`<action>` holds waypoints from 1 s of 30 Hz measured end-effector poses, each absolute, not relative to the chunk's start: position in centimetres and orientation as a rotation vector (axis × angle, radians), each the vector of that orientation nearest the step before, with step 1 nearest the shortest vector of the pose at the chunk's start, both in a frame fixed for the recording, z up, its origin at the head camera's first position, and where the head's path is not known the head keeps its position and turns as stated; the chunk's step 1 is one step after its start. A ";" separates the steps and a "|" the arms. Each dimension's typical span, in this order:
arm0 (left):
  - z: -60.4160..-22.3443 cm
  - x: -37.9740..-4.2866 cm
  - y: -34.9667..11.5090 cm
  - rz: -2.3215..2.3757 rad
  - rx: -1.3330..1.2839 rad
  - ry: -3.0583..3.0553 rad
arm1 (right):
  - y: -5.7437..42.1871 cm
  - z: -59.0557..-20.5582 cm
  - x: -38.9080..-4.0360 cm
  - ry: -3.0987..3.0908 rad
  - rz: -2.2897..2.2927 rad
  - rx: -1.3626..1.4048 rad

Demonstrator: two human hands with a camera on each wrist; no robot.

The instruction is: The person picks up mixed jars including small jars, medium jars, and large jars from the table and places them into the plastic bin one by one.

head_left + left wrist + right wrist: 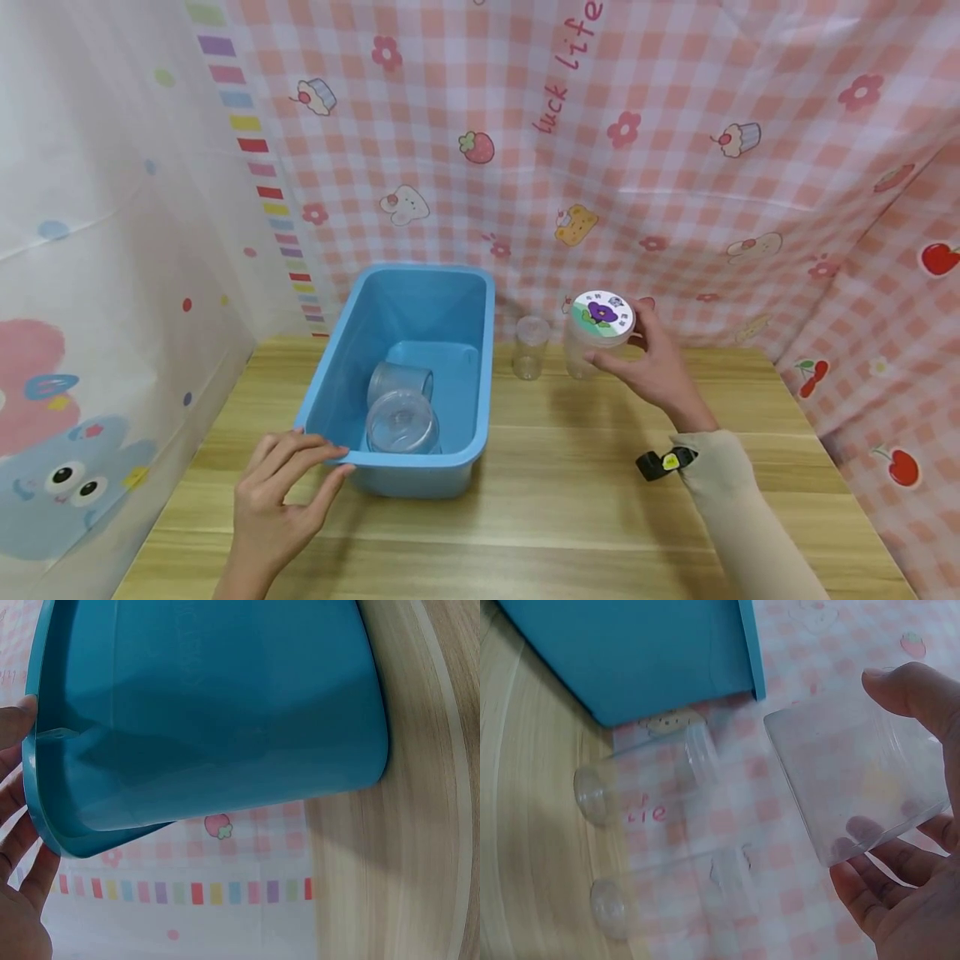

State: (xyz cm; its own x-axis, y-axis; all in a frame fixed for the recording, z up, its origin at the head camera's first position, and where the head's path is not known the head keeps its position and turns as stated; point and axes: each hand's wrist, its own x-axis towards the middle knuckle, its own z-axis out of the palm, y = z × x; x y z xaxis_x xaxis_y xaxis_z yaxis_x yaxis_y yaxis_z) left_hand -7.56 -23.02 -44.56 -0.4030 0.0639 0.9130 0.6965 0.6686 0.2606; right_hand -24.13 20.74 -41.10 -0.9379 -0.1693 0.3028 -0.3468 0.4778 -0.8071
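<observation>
My left hand pinches the near left part of the rim of a blue plastic bin; the left wrist view shows the fingertips along the rim of that bin. Inside lie two clear plastic jars, one on its side and one with its round end up. My right hand grips a clear jar with a printed flower lid, raised off the table. In the right wrist view, the see-through wall of this jar sits between thumb and fingers.
Two slim clear containers stand on the wooden table right of the bin: one near container and another, partly behind the held jar in the head view. A checked pink curtain hangs along the table's back edge.
</observation>
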 end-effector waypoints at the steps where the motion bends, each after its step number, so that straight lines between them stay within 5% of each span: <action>1: -44.5 -7.5 -23.0 -0.789 -0.598 -1.877 | 20.5 -41.0 -24.1 -2.546 1.451 0.454; 30: -45.0 -7.4 -23.4 -0.795 -0.570 -1.920 | 13.5 -36.1 -24.3 -2.576 1.375 0.736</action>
